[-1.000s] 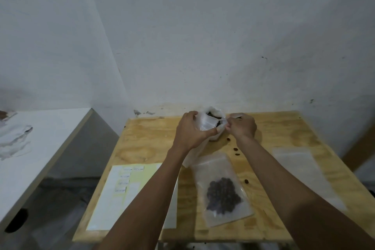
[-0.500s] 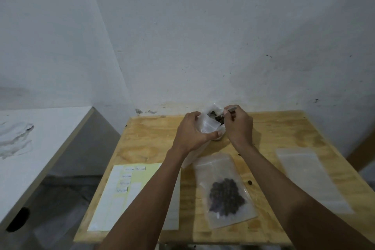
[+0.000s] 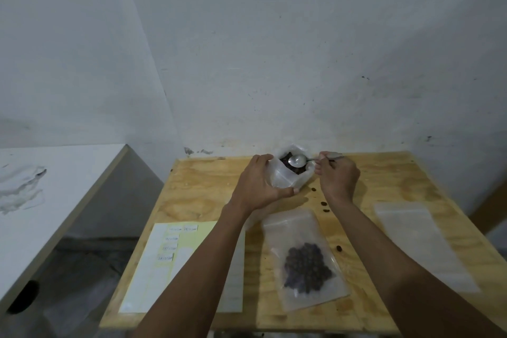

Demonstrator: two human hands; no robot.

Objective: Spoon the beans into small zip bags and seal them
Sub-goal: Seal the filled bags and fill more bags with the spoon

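My left hand (image 3: 260, 184) grips a small clear zip bag (image 3: 281, 180) held up at the far middle of the wooden table (image 3: 208, 195). Behind it stands a larger plastic bag of dark beans (image 3: 292, 163). My right hand (image 3: 336, 177) pinches the handle of a metal spoon (image 3: 297, 160); its bowl looks empty and hovers over the beans. A zip bag holding a heap of beans (image 3: 304, 263) lies flat in front of me. Several loose beans (image 3: 325, 207) lie scattered on the wood.
An empty clear zip bag (image 3: 419, 241) lies flat at the right. A yellow and white sheet with small labels (image 3: 175, 261) lies at the front left. A white counter (image 3: 46, 189) stands to the left across a gap, and the wall runs close behind.
My right hand has drawn back to the right, and the spoon's bowl has come into view above the bean bag. My left hand still holds the small bag.
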